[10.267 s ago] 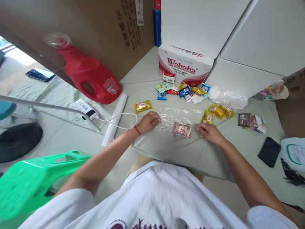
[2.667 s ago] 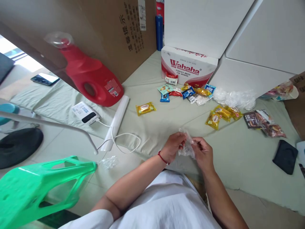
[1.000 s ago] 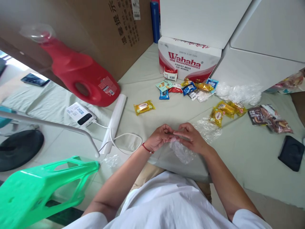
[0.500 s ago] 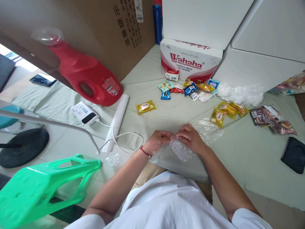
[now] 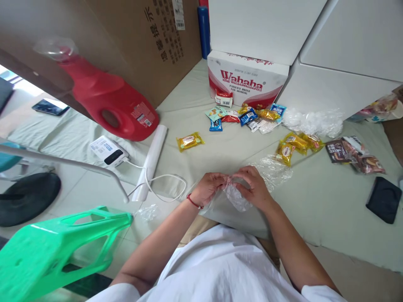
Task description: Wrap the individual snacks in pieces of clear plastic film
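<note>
My left hand (image 5: 208, 187) and my right hand (image 5: 254, 187) meet over the near edge of the pale green mat (image 5: 220, 155). Both pinch the top of a small clear plastic bag (image 5: 235, 198) that hangs between them; what is inside I cannot make out. A sheet of clear film (image 5: 273, 170) lies on the mat just beyond my right hand. A single yellow snack packet (image 5: 189, 141) rests farther out to the left.
Several snack packets (image 5: 248, 117) lie before a Wahaha carton (image 5: 245, 84), yellow ones (image 5: 296, 144) and dark ones (image 5: 352, 153) to the right. A red jug (image 5: 107, 100), power bank (image 5: 107, 152) with cable, white roll (image 5: 153, 159), green stool (image 5: 53, 251) and black pouch (image 5: 382, 205) surround.
Ten seconds ago my hands lay apart on the flat film with a pink packet on it. Now they are together, gripping a bunched clear bag. In the last second they barely moved.
</note>
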### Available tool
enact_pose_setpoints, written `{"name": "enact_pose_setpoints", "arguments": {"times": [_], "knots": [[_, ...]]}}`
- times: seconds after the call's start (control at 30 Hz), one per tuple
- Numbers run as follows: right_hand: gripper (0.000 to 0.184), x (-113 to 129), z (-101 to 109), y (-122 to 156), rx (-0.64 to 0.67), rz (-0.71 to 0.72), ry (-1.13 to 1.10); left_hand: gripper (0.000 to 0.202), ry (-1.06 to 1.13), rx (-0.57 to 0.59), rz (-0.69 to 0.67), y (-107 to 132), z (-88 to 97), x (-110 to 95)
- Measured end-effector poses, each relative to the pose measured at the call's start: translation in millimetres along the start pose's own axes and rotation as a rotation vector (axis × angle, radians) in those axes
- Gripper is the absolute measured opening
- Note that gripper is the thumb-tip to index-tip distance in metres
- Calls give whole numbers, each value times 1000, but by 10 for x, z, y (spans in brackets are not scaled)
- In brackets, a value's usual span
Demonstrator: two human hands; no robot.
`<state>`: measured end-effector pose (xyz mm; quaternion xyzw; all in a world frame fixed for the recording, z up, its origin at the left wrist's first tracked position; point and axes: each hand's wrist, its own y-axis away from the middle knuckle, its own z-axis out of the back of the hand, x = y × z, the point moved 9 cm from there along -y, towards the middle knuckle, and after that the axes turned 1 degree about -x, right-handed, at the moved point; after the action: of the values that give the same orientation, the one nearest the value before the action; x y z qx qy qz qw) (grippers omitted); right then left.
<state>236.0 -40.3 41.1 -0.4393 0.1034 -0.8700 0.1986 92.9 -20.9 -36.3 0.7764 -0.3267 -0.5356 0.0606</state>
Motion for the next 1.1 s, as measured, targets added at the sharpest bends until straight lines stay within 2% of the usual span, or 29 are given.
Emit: {"name": "enact_pose_setpoints", "arguments": {"times": [0.1,0.23,0.37,0.53,0.83,0.97,1.1], "knots": [[23,-73,-39,14,-12,-16,-4,38,60,24,65,32,-32,29],[16,-107,-69,-9,-12,-4,20,54,132,46,74,109,-42,1],[19,-129,-73,-16,-14,-23,18,60,90,-13,41,171,44,8],[20,-150,-49,-8,-17,-75,-35,47,70,-119,35,159,185,81],[15,-124,-4,-26,-22,-54,-26,48,143,-110,29,150,203,90],[15,-17,26,-83,-39,-32,-24,48,124,-110,34,155,187,61],[17,114,-42,-140,7,45,-5,49,186,-123,48,161,153,28]]}}
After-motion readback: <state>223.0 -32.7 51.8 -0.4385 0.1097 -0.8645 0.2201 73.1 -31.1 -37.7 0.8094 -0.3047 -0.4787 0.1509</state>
